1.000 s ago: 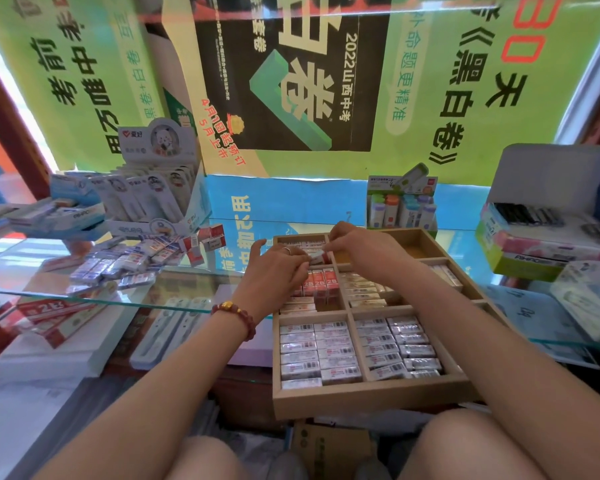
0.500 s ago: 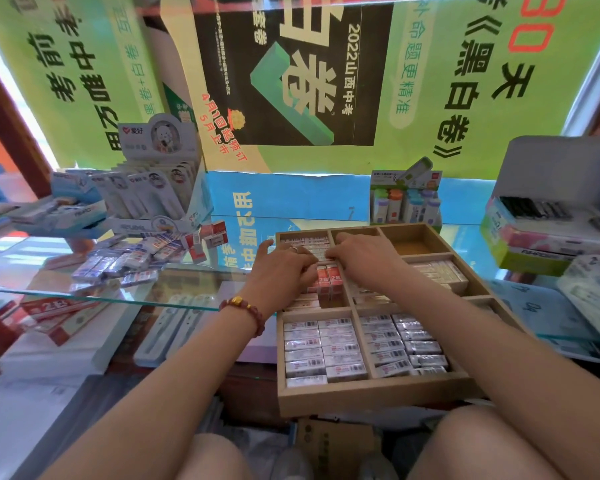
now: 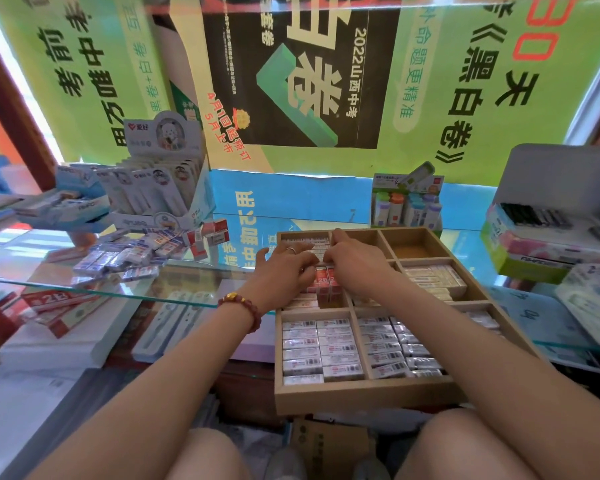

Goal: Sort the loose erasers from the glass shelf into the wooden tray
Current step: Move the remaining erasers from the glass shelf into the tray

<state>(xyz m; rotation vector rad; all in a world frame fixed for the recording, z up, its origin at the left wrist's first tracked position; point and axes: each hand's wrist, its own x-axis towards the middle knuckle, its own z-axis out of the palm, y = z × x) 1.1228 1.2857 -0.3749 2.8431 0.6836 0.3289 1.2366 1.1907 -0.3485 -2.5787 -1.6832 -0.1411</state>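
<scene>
Left hand: the left hand (image 3: 284, 271) lies on the rows in the wooden tray's (image 3: 361, 393) far-left compartment. Its thumb is splayed clear and its bent fingers (image 3: 303, 259) press down, gripping nothing that I can see.
Right hand: the right hand (image 3: 355, 268) is just beside it and touching it, knuckles up. The fingertips are tucked under, so I cannot tell whether it holds anything.
Just changed: a second ago both hands were raised and met around one eraser over that far-left compartment. Now they have dropped flat onto the packed rows.
Meaning: that eraser is probably seated and being squared up, so one more piece looks sorted.
Tray contents: red 2B erasers (image 3: 326, 285) stand between the wrists. The near compartments are full and the far-right compartment (image 3: 416, 249) is bare.
Task's thing: the loose erasers (image 3: 129, 254) lie heaped on the glass shelf (image 3: 205, 275), well apart from the tray on its left.
Judgement: much sorting remains.
</scene>
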